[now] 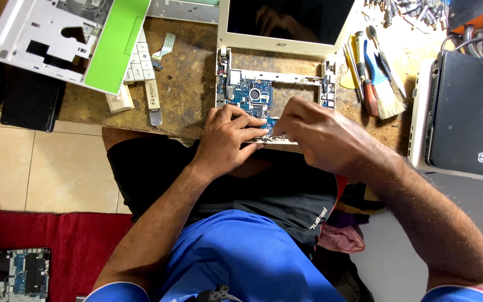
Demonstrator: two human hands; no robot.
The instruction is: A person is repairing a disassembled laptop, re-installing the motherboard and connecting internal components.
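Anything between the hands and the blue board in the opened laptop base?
Nothing visible. The left hand rests directly on the blue circuit board at its near edge; the right hand is at the laptop base front edge beside it.

Paintbrush (384, 89), screwdrivers (363, 67), green-and-white laptop shell (68, 39), closed black laptop (468, 117), red cloth (68, 246)
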